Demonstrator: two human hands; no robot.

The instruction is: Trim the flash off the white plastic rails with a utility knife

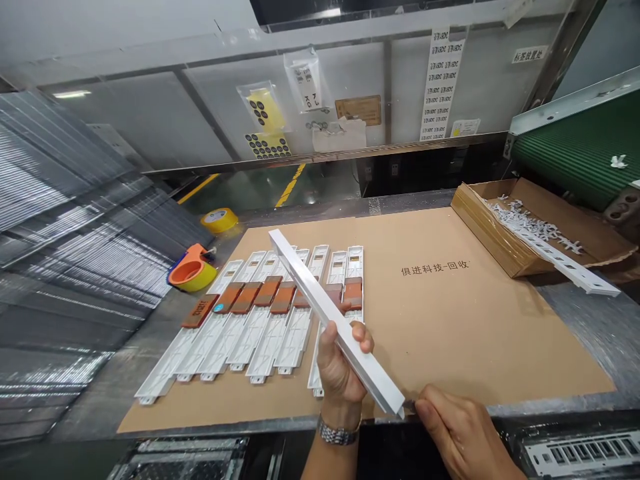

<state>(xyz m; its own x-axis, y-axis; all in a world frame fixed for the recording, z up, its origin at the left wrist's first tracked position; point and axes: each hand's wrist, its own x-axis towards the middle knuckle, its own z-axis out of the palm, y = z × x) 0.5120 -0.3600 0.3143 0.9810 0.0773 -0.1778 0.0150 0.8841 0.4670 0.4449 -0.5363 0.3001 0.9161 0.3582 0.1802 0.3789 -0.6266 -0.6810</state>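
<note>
A long white plastic bar (pixel 334 315) lies diagonally across my left hand (pixel 343 360), its fingers wrapped round the lower half. A metal watch is on that wrist. Close to the bar's lower right end, my right hand (pixel 457 427) is closed on a small dark tool (pixel 410 404), whose tip is by the bar's end; most of it is hidden. Behind and left of my left hand, several white plastic strips (pixel 270 347) lie side by side on a cardboard sheet (pixel 430 320), with reddish-brown blocks (pixel 269 291) resting across them.
At the right, an open cardboard box (pixel 500 247) holds small white pieces, and a white slotted strip (pixel 570 263) sticks out of it. An orange tape dispenser (pixel 193 267) and a yellow tape roll (pixel 219 220) stand at the left. A green conveyor belt (pixel 585 147) is beyond the box.
</note>
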